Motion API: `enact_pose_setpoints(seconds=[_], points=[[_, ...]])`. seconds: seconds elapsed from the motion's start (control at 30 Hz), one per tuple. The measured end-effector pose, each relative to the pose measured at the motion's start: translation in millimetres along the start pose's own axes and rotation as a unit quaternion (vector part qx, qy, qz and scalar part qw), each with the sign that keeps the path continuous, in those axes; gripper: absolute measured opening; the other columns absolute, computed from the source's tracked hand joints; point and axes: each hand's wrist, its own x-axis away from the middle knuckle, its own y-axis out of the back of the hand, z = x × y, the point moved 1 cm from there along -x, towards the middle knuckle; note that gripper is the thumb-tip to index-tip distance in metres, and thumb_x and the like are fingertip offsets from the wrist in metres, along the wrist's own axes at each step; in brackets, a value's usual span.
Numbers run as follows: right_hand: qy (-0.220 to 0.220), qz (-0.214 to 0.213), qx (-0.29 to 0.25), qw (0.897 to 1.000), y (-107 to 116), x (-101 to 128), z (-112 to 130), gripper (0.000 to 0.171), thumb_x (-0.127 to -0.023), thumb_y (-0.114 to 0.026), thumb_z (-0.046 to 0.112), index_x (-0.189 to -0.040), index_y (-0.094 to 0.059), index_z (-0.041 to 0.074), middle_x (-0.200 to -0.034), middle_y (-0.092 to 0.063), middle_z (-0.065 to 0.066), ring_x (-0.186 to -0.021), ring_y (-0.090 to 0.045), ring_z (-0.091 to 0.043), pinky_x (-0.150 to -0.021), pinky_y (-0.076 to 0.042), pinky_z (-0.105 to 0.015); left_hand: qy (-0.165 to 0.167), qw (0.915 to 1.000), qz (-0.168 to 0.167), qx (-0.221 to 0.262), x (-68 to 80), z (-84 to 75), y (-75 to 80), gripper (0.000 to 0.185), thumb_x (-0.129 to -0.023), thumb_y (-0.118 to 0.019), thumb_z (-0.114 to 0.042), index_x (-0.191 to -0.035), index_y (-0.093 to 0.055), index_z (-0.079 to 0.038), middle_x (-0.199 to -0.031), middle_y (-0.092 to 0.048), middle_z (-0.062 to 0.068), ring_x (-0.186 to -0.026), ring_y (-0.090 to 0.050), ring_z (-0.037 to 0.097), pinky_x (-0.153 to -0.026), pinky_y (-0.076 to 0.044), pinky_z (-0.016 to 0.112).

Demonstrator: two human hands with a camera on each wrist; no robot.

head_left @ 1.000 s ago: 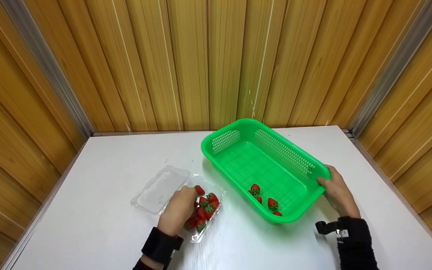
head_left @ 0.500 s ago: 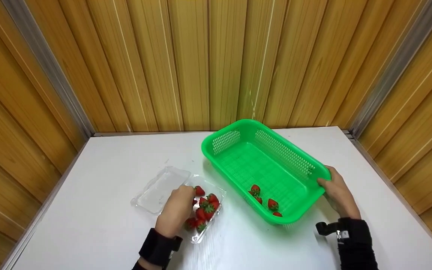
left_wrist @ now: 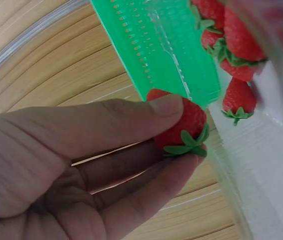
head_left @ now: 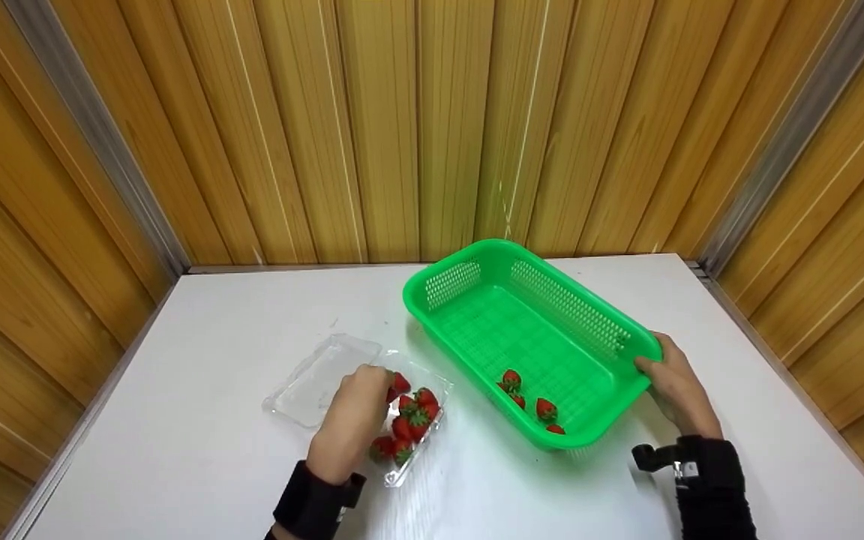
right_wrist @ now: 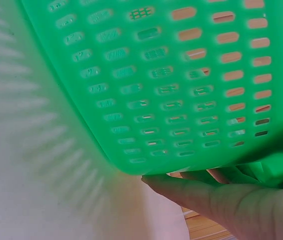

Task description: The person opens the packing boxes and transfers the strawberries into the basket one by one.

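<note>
My left hand point(head_left: 353, 409) pinches a red strawberry point(head_left: 400, 384) point(left_wrist: 181, 125) between thumb and fingers, just over the clear plastic punnet point(head_left: 411, 450). Several more strawberries point(head_left: 409, 427) lie in the punnet. My right hand point(head_left: 670, 382) grips the near right corner of the green basket point(head_left: 477, 259), which is tipped up on that side. In the right wrist view the fingers point(right_wrist: 201, 192) curl under the basket's rim point(right_wrist: 181, 160). Several strawberries point(head_left: 529, 401) lie in the basket's near end.
The punnet's clear lid point(head_left: 312, 375) lies open to the left on the white table point(head_left: 214, 322). Wooden panel walls point(head_left: 402, 127) close in the table on three sides.
My left hand has drawn back a little toward me with the strawberry pinched. The right hand and the basket have stayed put.
</note>
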Motion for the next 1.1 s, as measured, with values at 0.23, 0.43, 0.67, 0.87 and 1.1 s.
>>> enact_pose_setpoints(seconds=[0.23, 0.43, 0.67, 0.87, 1.1], points=[[0.007, -0.001, 0.004, 1.0, 1, 1, 1, 0.062, -0.094, -0.036, 0.001, -0.147, -0.005, -0.003, -0.143, -0.021, -0.028, -0.124, -0.034, -0.035, -0.09, -0.046, -0.029, -0.013, 0.9996, -0.019, -0.014, -0.2, -10.8, 2.9, 0.022, -0.08, -0.059, 0.013, -0.074, -0.069, -0.006, -0.071, -0.063, 0.005, -0.066, -0.062, 0.022, -0.056, -0.049, 0.031], [0.008, -0.002, -0.001, 1.0, 0, -1, 1, 0.062, -0.093, -0.037, 0.0, -0.147, -0.006, -0.004, -0.142, -0.022, -0.028, -0.122, -0.035, -0.034, -0.087, -0.048, -0.028, -0.053, 0.9965, -0.042, -0.05, -2.9, -21.8, 4.2, 0.02, -0.075, -0.067, 0.011, -0.065, -0.061, -0.006, -0.064, -0.057, 0.007, -0.064, -0.06, 0.025, -0.054, -0.046, 0.031], [0.007, -0.003, -0.004, 1.0, 0, 0, 0, 0.061, -0.094, -0.037, 0.0, -0.146, -0.007, -0.004, -0.14, -0.024, -0.028, -0.119, -0.04, -0.033, -0.086, -0.049, -0.029, -0.077, 0.9921, -0.068, -0.072, -11.3, -42.6, 8.8, 0.02, -0.079, -0.07, 0.0, -0.064, -0.059, -0.009, -0.064, -0.058, 0.005, -0.064, -0.062, 0.027, -0.054, -0.048, 0.034], [0.008, -0.002, -0.021, 1.0, -1, -2, 1, 0.059, -0.095, -0.037, 0.0, -0.146, -0.006, -0.005, -0.141, -0.022, -0.028, -0.12, -0.04, -0.033, -0.089, -0.049, -0.031, -0.071, 0.9949, -0.058, -0.041, -18.8, -64.8, 10.3, 0.018, -0.084, -0.067, -0.005, -0.068, -0.061, -0.01, -0.067, -0.058, 0.003, -0.065, -0.063, 0.026, -0.054, -0.049, 0.032], [-0.001, -0.001, -0.013, 1.0, -1, -2, 0, 0.06, -0.096, -0.036, 0.001, -0.147, -0.004, -0.004, -0.144, -0.02, -0.029, -0.127, -0.033, -0.035, -0.095, -0.045, -0.032, -0.103, 0.9917, -0.055, -0.054, -29.4, -99.6, 6.0, 0.013, -0.085, -0.068, -0.007, -0.073, -0.065, -0.011, -0.072, -0.06, 0.001, -0.069, -0.064, 0.023, -0.056, -0.051, 0.03]])
